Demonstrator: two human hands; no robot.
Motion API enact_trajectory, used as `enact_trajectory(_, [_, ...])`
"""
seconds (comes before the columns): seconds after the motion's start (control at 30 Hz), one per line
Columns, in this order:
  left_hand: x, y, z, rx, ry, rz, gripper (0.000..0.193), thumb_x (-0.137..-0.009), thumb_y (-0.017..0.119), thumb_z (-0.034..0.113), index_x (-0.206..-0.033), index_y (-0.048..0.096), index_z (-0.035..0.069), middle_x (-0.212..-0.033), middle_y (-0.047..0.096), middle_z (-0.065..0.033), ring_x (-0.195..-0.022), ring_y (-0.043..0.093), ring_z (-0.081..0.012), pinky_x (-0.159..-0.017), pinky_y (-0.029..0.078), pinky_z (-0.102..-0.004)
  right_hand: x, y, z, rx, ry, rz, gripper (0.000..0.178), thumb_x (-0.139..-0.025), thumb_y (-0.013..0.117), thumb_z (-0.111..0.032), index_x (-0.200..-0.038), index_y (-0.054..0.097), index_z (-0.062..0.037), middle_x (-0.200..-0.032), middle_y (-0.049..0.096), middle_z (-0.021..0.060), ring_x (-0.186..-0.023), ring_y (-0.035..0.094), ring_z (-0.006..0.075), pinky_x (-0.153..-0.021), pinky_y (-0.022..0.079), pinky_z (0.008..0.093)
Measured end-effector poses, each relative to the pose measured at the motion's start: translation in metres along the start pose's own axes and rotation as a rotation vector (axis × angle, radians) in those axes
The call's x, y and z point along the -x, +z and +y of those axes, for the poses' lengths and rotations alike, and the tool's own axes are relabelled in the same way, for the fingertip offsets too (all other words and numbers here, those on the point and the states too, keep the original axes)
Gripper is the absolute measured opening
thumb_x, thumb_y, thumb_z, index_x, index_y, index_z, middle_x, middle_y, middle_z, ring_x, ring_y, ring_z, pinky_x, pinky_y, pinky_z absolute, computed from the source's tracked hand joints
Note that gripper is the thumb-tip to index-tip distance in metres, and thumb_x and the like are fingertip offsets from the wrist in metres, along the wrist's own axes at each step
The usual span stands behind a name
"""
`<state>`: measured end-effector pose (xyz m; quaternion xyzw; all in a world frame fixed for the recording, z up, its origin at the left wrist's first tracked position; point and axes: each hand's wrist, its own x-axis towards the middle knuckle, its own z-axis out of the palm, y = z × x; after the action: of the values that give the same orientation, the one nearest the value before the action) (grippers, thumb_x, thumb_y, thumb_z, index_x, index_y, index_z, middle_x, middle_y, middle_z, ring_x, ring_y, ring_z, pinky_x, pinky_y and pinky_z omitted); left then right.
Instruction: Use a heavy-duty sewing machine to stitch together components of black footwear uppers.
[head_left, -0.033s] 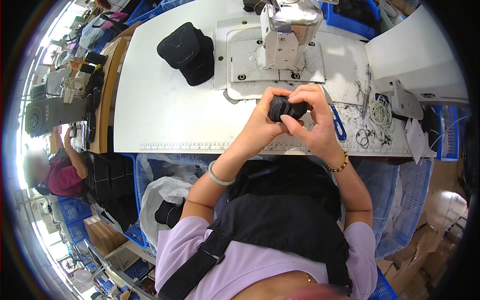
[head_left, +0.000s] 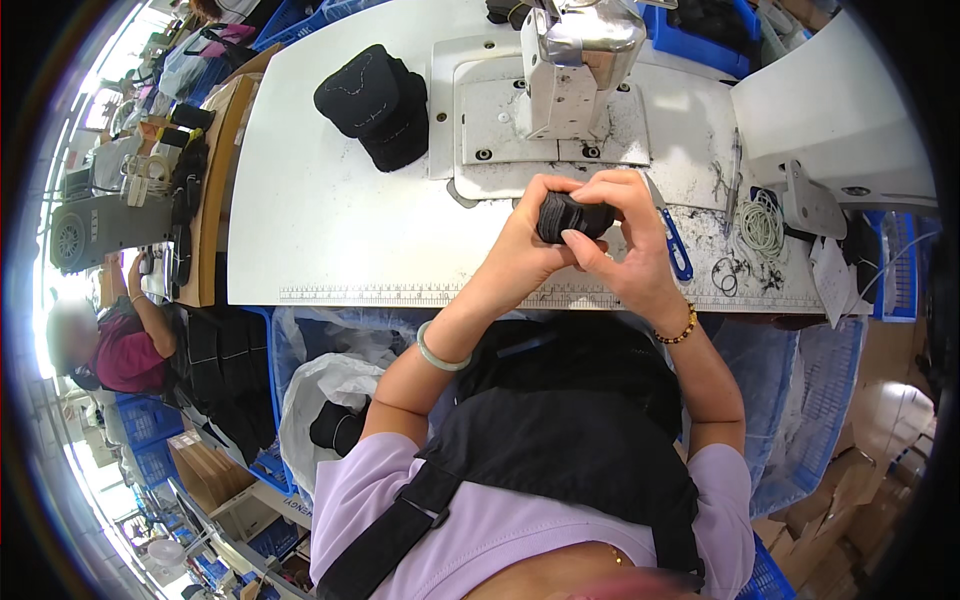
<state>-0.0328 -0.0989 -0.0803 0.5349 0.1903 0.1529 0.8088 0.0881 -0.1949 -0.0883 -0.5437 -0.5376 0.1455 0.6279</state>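
A small stack of black fabric pieces [head_left: 560, 222] is held above the front of the white table, its layered edges facing left. My left hand [head_left: 528, 238] wraps round its left side, fingers over the top. On the right, my right hand [head_left: 640, 240] pinches it between thumb and curled fingers. Just beyond the right hand lies a blue-handled cutting tool [head_left: 677, 248], partly covered by that hand. Farther back and left sits a larger pile of black fabric pieces [head_left: 370, 100] with pale stitch lines.
A sewing machine [head_left: 570, 95] rises from the table [head_left: 310, 220] behind my hands. Corded thread [head_left: 762, 228], tweezers [head_left: 733, 170] and dark lint lie to the right. A ruler strip [head_left: 380, 294] edges the front. Lined blue crates [head_left: 815, 400] stand below. A co-worker [head_left: 125, 345] sits far left.
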Motion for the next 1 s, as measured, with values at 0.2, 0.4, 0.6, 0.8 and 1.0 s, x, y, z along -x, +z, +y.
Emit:
enact_trajectory(0.2, [0.001, 0.001, 0.001, 0.041, -0.013, 0.005, 0.049, -0.075, 0.064, -0.006, -0.118, 0.041, 0.002, -0.104, 0.057, -0.0128, -0.094, 0.063, -0.0206, -0.083, 0.054, -0.0314, -0.002, -0.001, -0.005, 0.127, -0.057, -0.043, 0.03, -0.074, 0.07, -0.007, -0.103, 0.066, -0.0099, -0.1, 0.05, 0.0078, -0.09, 0.053, 0.0184, -0.076, 0.046, 0.0281])
enact_trajectory(0.4, [0.001, 0.002, -0.001, 0.083, -0.009, 0.008, 0.051, -0.075, 0.065, -0.007, -0.118, 0.04, 0.002, -0.107, 0.056, -0.0131, -0.096, 0.063, -0.0213, -0.084, 0.054, -0.0325, 0.001, 0.002, -0.003, 0.126, -0.075, -0.001, 0.029, -0.073, 0.07, -0.006, -0.101, 0.066, -0.0085, -0.101, 0.05, 0.0076, -0.09, 0.054, 0.0182, -0.078, 0.046, 0.0282])
enact_trajectory(0.6, [0.0, 0.001, -0.004, 0.04, 0.03, 0.022, 0.051, -0.076, 0.067, -0.006, -0.119, 0.04, 0.002, -0.109, 0.055, -0.0133, -0.097, 0.062, -0.0213, -0.085, 0.055, -0.0326, 0.001, 0.003, -0.002, 0.119, -0.093, 0.007, 0.031, -0.072, 0.072, -0.005, -0.101, 0.063, -0.0079, -0.101, 0.05, 0.0083, -0.092, 0.054, 0.0196, -0.079, 0.046, 0.0295])
enact_trajectory(0.8, [0.001, 0.004, -0.006, -0.116, 0.107, 0.036, 0.047, -0.081, 0.066, -0.002, -0.119, 0.04, 0.003, -0.107, 0.057, -0.0128, -0.097, 0.062, -0.0192, -0.084, 0.055, -0.0323, 0.002, 0.009, -0.003, 0.132, -0.093, 0.032, 0.036, -0.071, 0.078, -0.009, -0.1, 0.056, -0.0072, -0.102, 0.05, 0.01, -0.093, 0.053, 0.0212, -0.079, 0.046, 0.0313])
enact_trajectory(1.0, [0.003, 0.003, -0.006, -0.127, 0.12, 0.035, 0.043, -0.084, 0.064, 0.0, -0.119, 0.04, 0.003, -0.106, 0.058, -0.0126, -0.096, 0.062, -0.0189, -0.084, 0.055, -0.0328, 0.002, 0.008, -0.004, 0.137, -0.096, 0.015, 0.035, -0.071, 0.077, -0.009, -0.099, 0.056, -0.0068, -0.103, 0.05, 0.01, -0.094, 0.052, 0.0216, -0.081, 0.046, 0.0321])
